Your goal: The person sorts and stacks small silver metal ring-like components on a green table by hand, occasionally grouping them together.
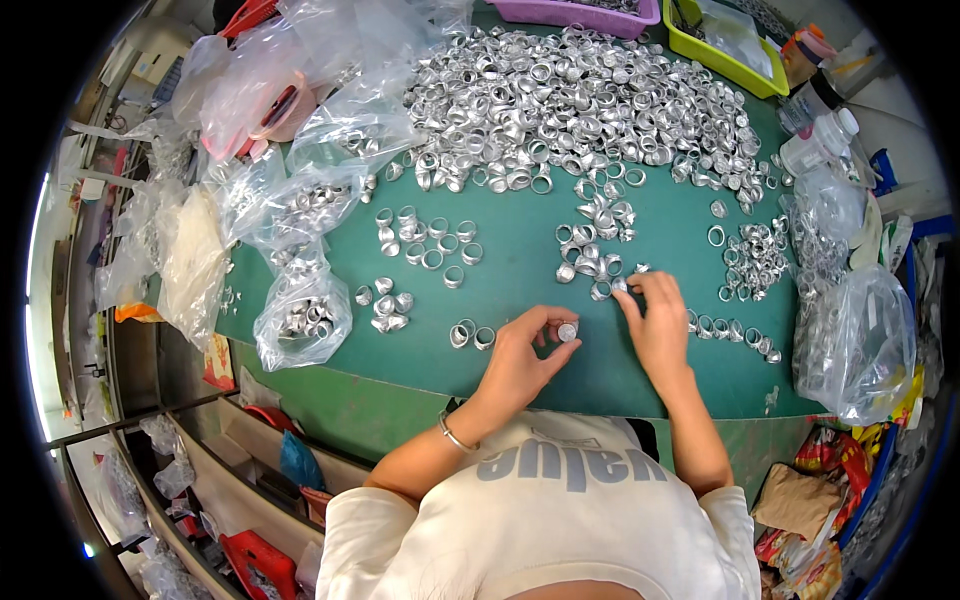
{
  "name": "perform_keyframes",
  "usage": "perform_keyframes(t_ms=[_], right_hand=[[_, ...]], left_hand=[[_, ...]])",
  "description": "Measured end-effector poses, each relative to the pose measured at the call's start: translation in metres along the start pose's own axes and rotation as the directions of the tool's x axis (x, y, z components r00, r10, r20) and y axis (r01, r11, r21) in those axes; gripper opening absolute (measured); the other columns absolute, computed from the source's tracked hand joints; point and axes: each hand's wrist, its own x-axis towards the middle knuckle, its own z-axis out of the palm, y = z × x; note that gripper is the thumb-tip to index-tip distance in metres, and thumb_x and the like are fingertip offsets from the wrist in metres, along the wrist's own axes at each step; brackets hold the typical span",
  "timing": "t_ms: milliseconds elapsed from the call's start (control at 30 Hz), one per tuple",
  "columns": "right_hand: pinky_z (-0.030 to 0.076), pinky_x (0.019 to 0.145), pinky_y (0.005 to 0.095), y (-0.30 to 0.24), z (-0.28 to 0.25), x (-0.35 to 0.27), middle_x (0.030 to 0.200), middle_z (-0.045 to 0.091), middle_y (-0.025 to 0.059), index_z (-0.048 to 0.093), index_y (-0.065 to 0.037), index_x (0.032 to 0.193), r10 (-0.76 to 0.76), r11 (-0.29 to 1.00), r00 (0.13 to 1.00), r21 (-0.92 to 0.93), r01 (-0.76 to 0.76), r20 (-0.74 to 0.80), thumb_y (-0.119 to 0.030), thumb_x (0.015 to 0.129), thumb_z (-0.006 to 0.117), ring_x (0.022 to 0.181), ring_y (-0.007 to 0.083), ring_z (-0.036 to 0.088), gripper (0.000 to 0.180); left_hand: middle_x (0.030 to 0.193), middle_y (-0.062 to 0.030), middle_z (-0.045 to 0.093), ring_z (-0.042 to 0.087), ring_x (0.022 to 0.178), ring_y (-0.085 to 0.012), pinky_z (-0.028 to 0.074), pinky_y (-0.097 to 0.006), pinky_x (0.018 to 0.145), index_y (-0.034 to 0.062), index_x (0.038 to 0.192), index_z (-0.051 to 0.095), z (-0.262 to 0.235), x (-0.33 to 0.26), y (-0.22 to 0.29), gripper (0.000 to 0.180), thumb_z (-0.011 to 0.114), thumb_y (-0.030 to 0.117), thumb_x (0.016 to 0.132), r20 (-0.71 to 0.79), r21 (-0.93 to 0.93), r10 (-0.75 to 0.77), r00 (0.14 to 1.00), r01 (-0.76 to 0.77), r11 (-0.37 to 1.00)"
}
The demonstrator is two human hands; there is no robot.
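Observation:
My left hand [522, 352] pinches a small silver ring [567, 332] between thumb and fingertips, just above the green table top [520, 300]. My right hand [655, 322] lies a little to the right with its fingertips on a ring at the lower edge of a small cluster of rings [592, 262]. A very large heap of the same silver rings [580, 105] covers the far half of the table. Two rings [470, 335] lie just left of my left hand. A thin bracelet circles my left wrist.
Clear plastic bags holding rings [305, 310] lie at the left, another full bag [855, 340] at the right edge. Small sorted groups of rings [430, 240] sit mid-table, more [755, 255] at the right. A purple tray [580, 12], a green tray [725, 50] and bottles [815, 140] stand at the back.

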Motion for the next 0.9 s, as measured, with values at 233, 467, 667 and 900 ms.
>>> perform_keyframes(t_ms=[233, 467, 667, 900], right_hand=[[0.045, 0.054, 0.0262, 0.003, -0.017, -0.004, 0.08, 0.066, 0.0082, 0.063, 0.0, 0.092, 0.309, 0.159, 0.749, 0.745, -0.648, 0.586, -0.016, 0.093, 0.058, 0.063, 0.0127, 0.059, 0.017], [0.044, 0.056, 0.0266, -0.011, -0.015, -0.018, 0.079, 0.062, 0.0077, 0.061, 0.001, 0.097, -0.014, -0.407, 0.538, 0.487, -0.773, 0.843, -0.016, 0.095, 0.052, 0.067, 0.0141, 0.057, 0.019], [0.044, 0.057, 0.0253, -0.012, -0.012, -0.021, 0.08, 0.063, 0.0074, 0.061, 0.001, 0.1, -0.001, -0.391, 0.519, 0.477, -0.787, 0.855, -0.012, 0.094, 0.051, 0.066, 0.0134, 0.057, 0.018], [0.042, 0.057, 0.0218, -0.012, -0.01, -0.028, 0.077, 0.063, 0.0032, 0.063, 0.001, 0.093, 0.17, 0.093, 0.665, 0.66, -0.745, 0.727, -0.012, 0.094, 0.053, 0.066, 0.0087, 0.056, 0.017]], left_hand=[[0.099, -0.0029, 0.061, 0.053, 0.079, -0.0096, 0.047, -0.024, 0.075, 0.0009, 0.11, 0.062, 0.0, 0.0, -0.001, 0.035, 0.07, -0.005, 0.077, -0.006, -0.232, -0.149, 0.989, 0.144, 0.962], [0.102, -0.0042, 0.06, 0.054, 0.086, -0.0114, 0.046, -0.025, 0.081, 0.0013, 0.112, 0.062, 0.009, 0.003, 0.001, 0.038, 0.069, -0.007, 0.076, 0.019, -0.312, -0.005, 1.0, 0.01, 0.95], [0.098, -0.0043, 0.06, 0.054, 0.087, -0.0127, 0.046, -0.026, 0.082, 0.0016, 0.111, 0.063, 0.011, 0.003, 0.002, 0.038, 0.07, -0.007, 0.075, 0.025, -0.291, 0.001, 1.0, 0.006, 0.957], [0.096, -0.0055, 0.062, 0.055, 0.083, -0.0152, 0.047, -0.027, 0.077, 0.0032, 0.108, 0.064, 0.012, 0.005, 0.005, 0.036, 0.073, -0.004, 0.073, 0.022, -0.166, 0.097, 0.995, -0.092, 0.982]])
